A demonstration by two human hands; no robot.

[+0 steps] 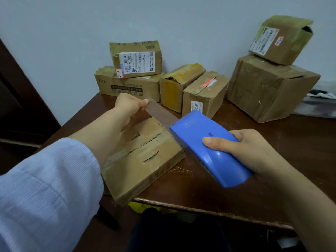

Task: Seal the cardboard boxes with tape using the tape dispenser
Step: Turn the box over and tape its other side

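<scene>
Here, the right grip (pixel 251 150), a bare hand, is curled round the rear of a blue tape dispenser (pixel 209 148), with the thumb on top of its curved shell and the fingers underneath. The dispenser is tilted, and its front end sits over the far right corner of a flat cardboard box (pixel 143 160). From that front end a strip of clear tape (pixel 160 112) runs taut up and to the left. It ends at the left grip (pixel 130 104), whose thumb and fingertips pinch the free end. The left grip hangs above the far edge of the box. I cannot tell whether the strip touches the cardboard. The left forearm crosses the box's left side and comes out of a pale blue ribbed sleeve (pixel 45 188).

The box lies at an angle on a dark brown wooden tabletop (pixel 254 188), with its near corner jutting past the front edge. Its top flaps meet in a ragged seam with torn slits beside it.

Farther back, along a pale wall, stand more worn boxes. At the left is a labelled box (pixel 136 59) on a wider one (pixel 127 85). In the middle are two narrow boxes (pixel 190 88) side by side. At the right is a large box (pixel 269 88) with a small labelled box (pixel 280 40) tilted on top.
</scene>
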